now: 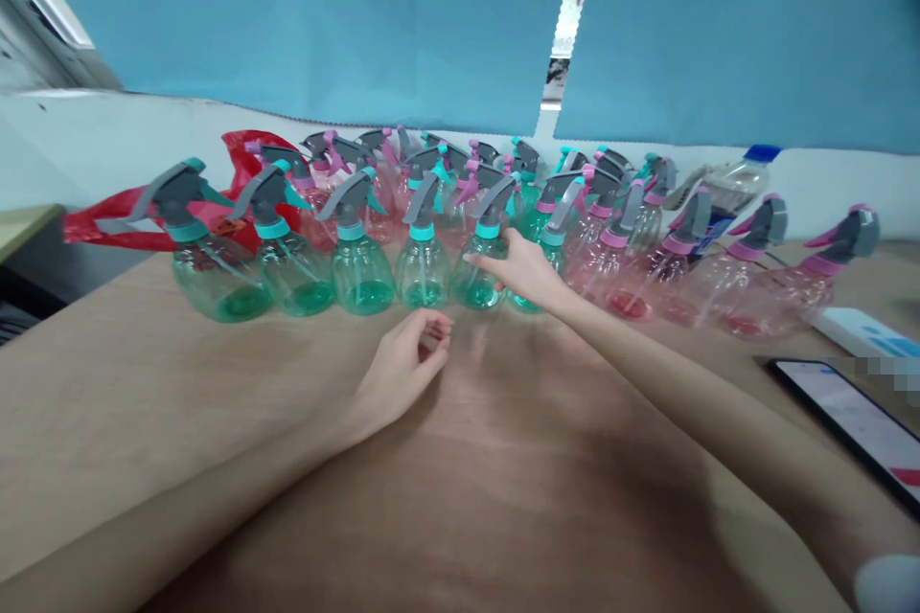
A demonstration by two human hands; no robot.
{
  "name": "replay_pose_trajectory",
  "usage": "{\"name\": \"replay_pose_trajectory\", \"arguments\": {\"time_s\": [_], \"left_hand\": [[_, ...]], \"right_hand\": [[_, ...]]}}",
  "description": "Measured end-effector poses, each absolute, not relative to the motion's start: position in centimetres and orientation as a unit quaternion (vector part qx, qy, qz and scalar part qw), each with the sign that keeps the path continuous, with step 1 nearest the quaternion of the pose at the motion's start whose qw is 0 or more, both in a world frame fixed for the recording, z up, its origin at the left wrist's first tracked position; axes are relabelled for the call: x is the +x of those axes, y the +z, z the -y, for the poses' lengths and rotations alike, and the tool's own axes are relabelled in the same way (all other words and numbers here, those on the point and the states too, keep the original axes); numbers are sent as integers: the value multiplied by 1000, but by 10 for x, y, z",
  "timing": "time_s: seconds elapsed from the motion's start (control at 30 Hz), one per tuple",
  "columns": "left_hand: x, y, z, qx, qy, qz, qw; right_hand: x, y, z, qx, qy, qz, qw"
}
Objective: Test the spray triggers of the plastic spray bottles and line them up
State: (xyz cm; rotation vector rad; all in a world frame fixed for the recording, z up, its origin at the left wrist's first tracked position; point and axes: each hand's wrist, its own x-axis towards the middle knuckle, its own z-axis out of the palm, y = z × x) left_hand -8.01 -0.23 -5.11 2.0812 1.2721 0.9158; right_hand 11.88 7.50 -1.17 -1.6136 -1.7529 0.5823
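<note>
Your forearms [690, 402] come nearest, reaching in over the bare front of the table [431, 527]. The green bottle [475, 285] at your right hand [530, 270] stands upright, fifth from the left in the front row. That hand is part-curled against it, thumb across the front, fingers at its right side; whether the grip is firm, you cannot tell from here. Your left hand [406, 364] hangs loosely curled just in front of the row, a gap between thumb and fingers, nothing seen in it.

Close by on the right, another green bottle [528, 299], partly behind your hand. Risk: your knuckles could tip it, the space being tight. Pulling by the spray head [495, 198] might twist it loose; a knock could spill the green liquid.

Farther right, pink bottles [747, 292] crowd together; a sideways sweep of your forearm might topple one towards the phone [848, 412] and white box [866, 333]. Far left, a red bag [251, 158] lies behind the row.
</note>
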Motion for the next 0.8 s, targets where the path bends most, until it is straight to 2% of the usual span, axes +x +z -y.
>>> {"name": "replay_pose_trajectory", "arguments": {"time_s": [0.13, 0.33, 0.5, 0.63, 0.8], "left_hand": [[-60, -46, -7, 757, 368, -465, 274], [-48, -37, -7, 709, 461, -460, 270], [-36, -24, -2, 724, 469, -425, 274], [-16, -1, 9, 744, 449, -381, 315], [7, 16, 20, 768, 416, -346, 342]], "right_hand": [[117, -9, -66, -626, 195, 684, 321], [123, -3, -23, -644, 82, 719, 248], [135, 1, 17, -621, 74, 749, 217], [143, -1, 42, -590, 56, 772, 228], [151, -12, 62, -529, -23, 803, 275]]}}
